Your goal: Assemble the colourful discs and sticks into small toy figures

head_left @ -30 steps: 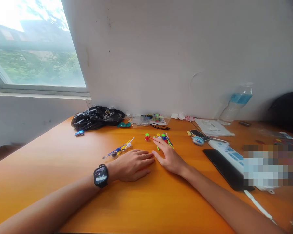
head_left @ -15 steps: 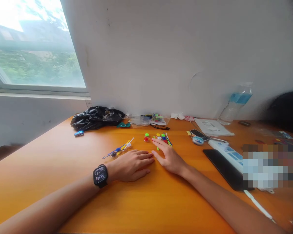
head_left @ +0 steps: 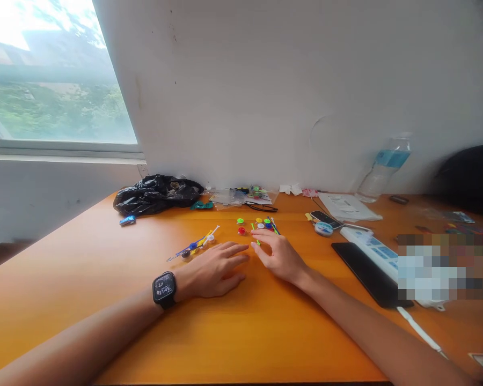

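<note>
Both hands are empty and open: left hand [head_left: 213,271] lies flat on the table [head_left: 104,279], right hand [head_left: 279,258] has its fingertips just beside the little coloured pieces [head_left: 257,225], out mid-table toward the far edge. I'd say nothing's picked up or joined yet, it all lies loose. Coloured sticks [head_left: 195,247] sit just past the left hand, a phone [head_left: 366,273] lies near the right edge

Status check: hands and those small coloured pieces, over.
Left hand flat on table, empty. Right hand open, fingertips at coloured pieces. Stick bundle close beyond left hand.
</note>
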Tool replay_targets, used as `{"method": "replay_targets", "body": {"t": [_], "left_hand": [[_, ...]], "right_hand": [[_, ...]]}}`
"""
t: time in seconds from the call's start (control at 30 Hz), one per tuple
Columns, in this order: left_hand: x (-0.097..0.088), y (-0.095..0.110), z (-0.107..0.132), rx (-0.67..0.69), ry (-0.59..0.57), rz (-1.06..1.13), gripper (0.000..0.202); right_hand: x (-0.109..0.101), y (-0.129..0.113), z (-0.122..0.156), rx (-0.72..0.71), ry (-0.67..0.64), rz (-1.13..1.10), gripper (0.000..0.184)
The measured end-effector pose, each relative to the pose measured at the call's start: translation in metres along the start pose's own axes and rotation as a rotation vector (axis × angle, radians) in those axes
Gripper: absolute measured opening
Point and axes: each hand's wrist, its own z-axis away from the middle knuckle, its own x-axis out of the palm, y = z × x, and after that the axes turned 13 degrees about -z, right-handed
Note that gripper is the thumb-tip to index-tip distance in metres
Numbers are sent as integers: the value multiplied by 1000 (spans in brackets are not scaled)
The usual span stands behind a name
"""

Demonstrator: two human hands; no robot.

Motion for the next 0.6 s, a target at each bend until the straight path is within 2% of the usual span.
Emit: {"method": "replay_targets", "body": {"t": [0.13,0.27,0.43,0.6], "left_hand": [[6,-1,1,-98,60,-14,57],[10,-3,2,-182,61,-3,71],[14,-7,6,-211,-6,9,66],[18,-11,8,-206,8,58,66]], "right_hand": [[-2,-2,-1,14,41,-35,24],[-4,-1,-1,23,55,-47,21],[-5,1,1,16,23,-39,23],[-7,-3,3,0,9,-50,22]]}}
